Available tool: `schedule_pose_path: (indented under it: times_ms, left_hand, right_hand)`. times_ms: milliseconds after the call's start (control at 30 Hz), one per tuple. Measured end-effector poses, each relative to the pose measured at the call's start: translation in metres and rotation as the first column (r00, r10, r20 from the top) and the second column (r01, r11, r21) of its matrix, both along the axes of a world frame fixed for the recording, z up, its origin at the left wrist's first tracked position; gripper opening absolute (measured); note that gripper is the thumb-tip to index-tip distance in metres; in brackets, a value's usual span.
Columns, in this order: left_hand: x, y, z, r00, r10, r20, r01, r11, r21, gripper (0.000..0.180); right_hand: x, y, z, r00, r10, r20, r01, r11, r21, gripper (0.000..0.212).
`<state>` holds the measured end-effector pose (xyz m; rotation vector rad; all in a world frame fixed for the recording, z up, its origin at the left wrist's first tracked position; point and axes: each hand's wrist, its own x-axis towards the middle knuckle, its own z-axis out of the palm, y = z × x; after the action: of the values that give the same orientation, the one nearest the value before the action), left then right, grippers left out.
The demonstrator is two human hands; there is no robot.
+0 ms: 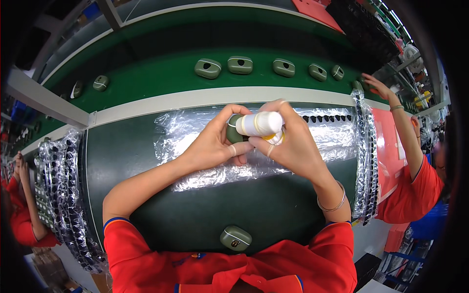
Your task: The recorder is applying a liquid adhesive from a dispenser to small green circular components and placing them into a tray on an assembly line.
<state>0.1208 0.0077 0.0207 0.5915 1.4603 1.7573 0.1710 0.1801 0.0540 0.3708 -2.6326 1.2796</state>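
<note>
Over the middle of the bench, my left hand (205,146) is closed around an olive-green earbud case (233,131), mostly covered by fingers. My right hand (300,149) grips a white, bottle-like cylinder (258,123) with yellowish bands, its body lying across the front of the case. Whether the two touch is hidden. Pale finger covers wrap both thumbs, which nearly meet below the cylinder. Beneath my hands lies a clear plastic sheet (195,178) with a row of small black pieces (327,118) along its far right part. Close to my body sits another olive-green case (235,238).
Beyond a pale rail (166,99), several olive cases (240,65) stand on a green conveyor (161,73). Plastic strips of black pieces hang at the bench's left (68,185) and right (364,166) ends. A co-worker's hand (381,89) reaches over the belt at right; another person works far left.
</note>
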Motion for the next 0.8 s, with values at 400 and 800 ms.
schedule_pose_path:
  times_ms: [400, 800]
  left_hand:
    - [-0.003, -0.002, 0.005, 0.997, 0.063, -0.047, -0.062, 0.998, 0.016, 0.043]
    - [0.003, 0.001, 0.004, 1.0, 0.025, -0.013, -0.024, 1.0, 0.013, 0.047]
  right_hand:
    - [0.008, -0.008, 0.013, 0.998, -0.009, -0.055, 0.003, 0.994, -0.108, 0.027]
    - [0.004, -0.006, 0.007, 0.987, -0.078, 0.14, 0.081, 0.997, -0.013, 0.016]
